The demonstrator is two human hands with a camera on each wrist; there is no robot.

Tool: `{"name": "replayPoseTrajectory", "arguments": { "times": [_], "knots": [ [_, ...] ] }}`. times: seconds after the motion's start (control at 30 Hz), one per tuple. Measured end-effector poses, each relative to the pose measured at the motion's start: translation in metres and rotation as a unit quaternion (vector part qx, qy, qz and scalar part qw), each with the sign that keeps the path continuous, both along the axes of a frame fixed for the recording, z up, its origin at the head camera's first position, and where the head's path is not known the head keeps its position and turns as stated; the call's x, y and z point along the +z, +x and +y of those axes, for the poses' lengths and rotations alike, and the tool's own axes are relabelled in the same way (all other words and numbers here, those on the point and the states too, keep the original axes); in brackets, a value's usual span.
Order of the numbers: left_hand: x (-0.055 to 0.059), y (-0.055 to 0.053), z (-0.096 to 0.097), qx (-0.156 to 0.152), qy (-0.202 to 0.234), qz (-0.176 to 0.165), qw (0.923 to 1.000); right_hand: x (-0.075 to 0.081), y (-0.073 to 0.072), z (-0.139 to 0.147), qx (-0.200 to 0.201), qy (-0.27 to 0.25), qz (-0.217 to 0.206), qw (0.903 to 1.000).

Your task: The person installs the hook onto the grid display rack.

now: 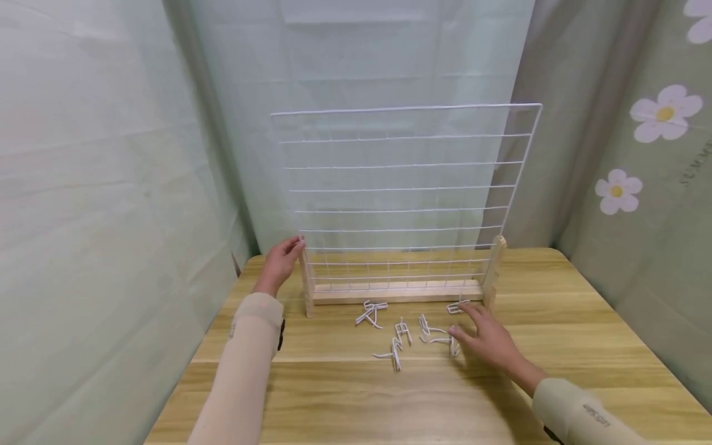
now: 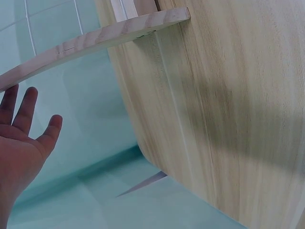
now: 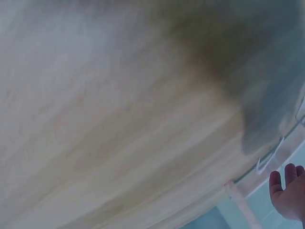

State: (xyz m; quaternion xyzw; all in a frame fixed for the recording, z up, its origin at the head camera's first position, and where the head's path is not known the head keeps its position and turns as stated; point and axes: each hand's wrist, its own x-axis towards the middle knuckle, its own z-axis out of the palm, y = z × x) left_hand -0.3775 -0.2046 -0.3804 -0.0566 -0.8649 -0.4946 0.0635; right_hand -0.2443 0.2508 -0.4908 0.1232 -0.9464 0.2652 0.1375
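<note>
A white wire grid panel [image 1: 400, 211] stands upright in a wooden base [image 1: 397, 292] at the back of the table. My left hand [image 1: 285, 256] pinches the top of the base's left upright [image 1: 307, 278]. In the left wrist view, the other fingers of the left hand [image 2: 24, 138] spread out below the curved wooden upright [image 2: 95, 42]. My right hand [image 1: 489, 337] hovers low over the table with its fingers extended. Its fingertips are close to a white wire hook [image 1: 457, 307] and another hook [image 1: 453, 346]. The right wrist view shows the right hand [image 3: 290, 195] only at the edge.
More white wire hooks lie in front of the base: one at the left [image 1: 371, 314], several around the middle [image 1: 396, 352]. The right upright [image 1: 492, 272] stands just behind the right hand. Pale curtains hang around the wood-grain table [image 1: 334, 402], with flowers on the right curtain [image 1: 617, 191].
</note>
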Motion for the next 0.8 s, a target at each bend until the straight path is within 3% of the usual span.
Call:
{"name": "replayPoseTrajectory", "arguments": {
  "times": [0.17,0.4,0.6,0.8],
  "knots": [
    [0.000,0.001,-0.001,-0.002,-0.004,-0.003,1.0000,-0.011,0.003,-0.007,0.004,0.028,-0.010,0.9995],
    [0.001,0.001,-0.002,-0.001,-0.012,-0.002,0.9999,-0.016,0.004,-0.001,0.012,0.065,0.011,0.9977],
    [0.000,0.001,-0.002,0.001,-0.013,-0.013,0.9998,-0.015,0.001,0.010,-0.006,0.075,0.010,0.9971],
    [0.001,0.001,-0.003,0.001,-0.007,-0.005,1.0000,-0.012,-0.010,0.023,-0.037,0.078,0.001,0.9963]
  ]
}}
